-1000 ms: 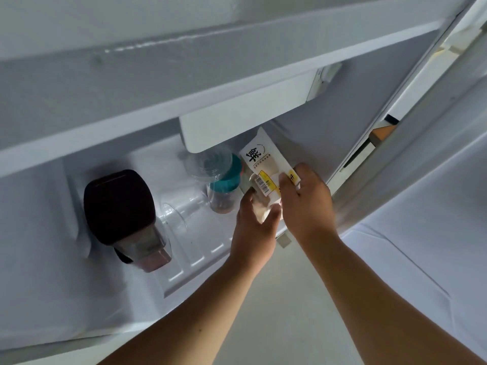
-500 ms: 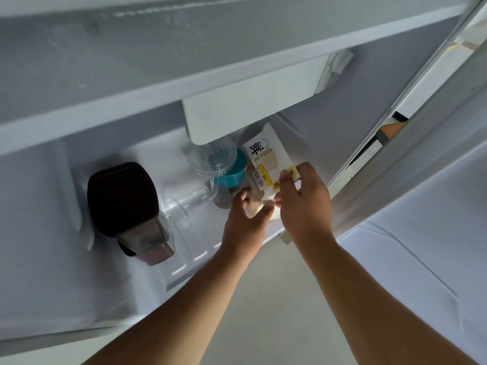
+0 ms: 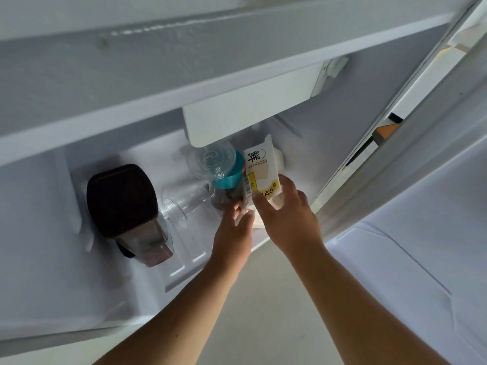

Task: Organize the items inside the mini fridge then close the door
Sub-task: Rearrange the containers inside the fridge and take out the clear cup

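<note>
Standing upright, long axis vertical, the white carton is gripped by right hand; left hand cups its base

Glossy plastic bread wrapper

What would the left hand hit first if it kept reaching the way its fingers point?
Most likely the teal-lidded jar: the left hand points up and into the fridge, fingertips right at the jar's base, beside the white package. Whether they already touch is unclear.
</note>
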Tool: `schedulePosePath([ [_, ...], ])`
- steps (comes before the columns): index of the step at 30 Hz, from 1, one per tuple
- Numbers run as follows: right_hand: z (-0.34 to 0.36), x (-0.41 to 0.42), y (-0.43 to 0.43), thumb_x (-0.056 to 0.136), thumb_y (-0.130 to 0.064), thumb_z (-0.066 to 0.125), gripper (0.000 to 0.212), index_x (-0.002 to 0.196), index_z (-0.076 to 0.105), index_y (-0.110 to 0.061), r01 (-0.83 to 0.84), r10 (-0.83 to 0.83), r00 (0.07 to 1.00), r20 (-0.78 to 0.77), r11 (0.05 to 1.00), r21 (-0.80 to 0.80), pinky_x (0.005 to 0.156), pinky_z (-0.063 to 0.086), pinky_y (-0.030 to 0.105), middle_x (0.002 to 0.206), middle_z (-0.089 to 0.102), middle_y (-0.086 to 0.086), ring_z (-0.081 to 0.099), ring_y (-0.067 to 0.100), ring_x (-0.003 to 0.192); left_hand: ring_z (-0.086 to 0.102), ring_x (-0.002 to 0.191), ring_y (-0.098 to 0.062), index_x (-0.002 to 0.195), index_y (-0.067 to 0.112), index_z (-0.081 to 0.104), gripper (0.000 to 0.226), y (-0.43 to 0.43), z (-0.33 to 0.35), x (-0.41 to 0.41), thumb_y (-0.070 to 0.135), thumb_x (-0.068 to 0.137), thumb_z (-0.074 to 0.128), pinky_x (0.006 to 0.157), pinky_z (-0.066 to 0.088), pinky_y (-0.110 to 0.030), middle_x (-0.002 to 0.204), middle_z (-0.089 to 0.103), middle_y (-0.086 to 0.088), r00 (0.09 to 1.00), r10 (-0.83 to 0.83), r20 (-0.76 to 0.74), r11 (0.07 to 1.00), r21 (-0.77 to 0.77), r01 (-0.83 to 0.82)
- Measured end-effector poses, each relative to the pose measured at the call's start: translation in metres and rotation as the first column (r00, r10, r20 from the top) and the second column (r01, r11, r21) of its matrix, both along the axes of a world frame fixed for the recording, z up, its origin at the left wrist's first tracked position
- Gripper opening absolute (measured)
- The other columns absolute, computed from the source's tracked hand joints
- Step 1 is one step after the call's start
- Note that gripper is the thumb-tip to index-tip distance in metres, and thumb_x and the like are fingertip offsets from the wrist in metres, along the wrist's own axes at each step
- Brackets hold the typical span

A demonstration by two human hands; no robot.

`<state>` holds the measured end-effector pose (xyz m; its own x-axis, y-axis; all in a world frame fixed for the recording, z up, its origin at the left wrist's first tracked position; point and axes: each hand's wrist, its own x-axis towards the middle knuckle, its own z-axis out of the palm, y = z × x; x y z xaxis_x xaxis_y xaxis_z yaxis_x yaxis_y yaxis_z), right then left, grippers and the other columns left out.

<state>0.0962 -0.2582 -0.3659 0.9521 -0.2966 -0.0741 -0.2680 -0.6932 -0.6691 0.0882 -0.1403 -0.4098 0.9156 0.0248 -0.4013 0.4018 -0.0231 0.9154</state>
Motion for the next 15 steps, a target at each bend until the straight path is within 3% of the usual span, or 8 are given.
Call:
schedulePosePath([
  [3,-0.006,0.007,0.002,0.09,-0.057,0.059,0.048,0.135,0.049,-0.043,-0.008,0.007,1.0,0.011,0.994,0.109,0.075,0.047,0.031,0.115,0.057,-0.008,0.057,0.009,0.092,0.057,0.135,-0.011,0.148,0.039,0.048,0.052,-0.003,0.001,0.002,0.048,0.098,0.057,0.117,0.044,-0.047,0.15,0.059,0.01,0.998,-0.062,-0.003,0.998,-0.012,0.062],
  [6,-0.007,0.016,0.003,0.095,-0.045,0.058,0.038,0.132,0.056,-0.036,0.03,-0.039,0.993,0.11,0.996,0.081,0.06,0.039,0.017,0.117,0.057,-0.005,0.053,0.001,0.076,0.052,0.141,-0.013,0.155,0.036,0.04,0.053,-0.008,0.002,0.005,0.043,0.105,0.056,0.118,0.042,-0.047,0.157,0.052,0.008,0.995,-0.097,0.018,0.995,-0.009,0.097],
  [8,-0.006,0.022,0.001,0.098,-0.039,0.06,0.038,0.135,0.058,-0.031,0.039,-0.046,0.988,0.144,0.998,0.052,0.061,0.038,0.016,0.126,0.059,-0.001,0.054,0.005,0.081,0.048,0.145,-0.015,0.158,0.034,0.036,0.056,-0.01,0.004,0.011,0.039,0.106,0.056,0.12,0.04,-0.046,0.162,0.046,0.006,0.993,-0.113,0.019,0.993,-0.013,0.114],
  [12,-0.003,0.032,-0.004,0.1,-0.033,0.065,0.04,0.139,0.059,-0.025,0.044,-0.049,0.983,0.176,0.999,0.031,0.077,0.046,0.026,0.136,0.061,0.0,0.055,0.009,0.096,0.046,0.146,-0.018,0.159,0.032,0.033,0.058,-0.013,0.011,0.022,0.036,0.106,0.056,0.117,0.039,-0.036,0.164,0.043,0.002,0.991,-0.131,0.008,0.991,-0.008,0.131],
  [15,-0.002,0.039,-0.008,0.099,-0.03,0.067,0.037,0.135,0.062,-0.023,0.032,-0.035,0.985,0.169,0.999,0.021,0.072,0.044,0.02,0.13,0.064,0.0,0.058,0.011,0.095,0.051,0.141,-0.02,0.156,0.032,0.035,0.055,-0.015,0.014,0.025,0.032,0.105,0.056,0.118,0.042,-0.044,0.161,0.047,-0.002,0.995,-0.103,-0.005,0.994,-0.043,0.103],
])
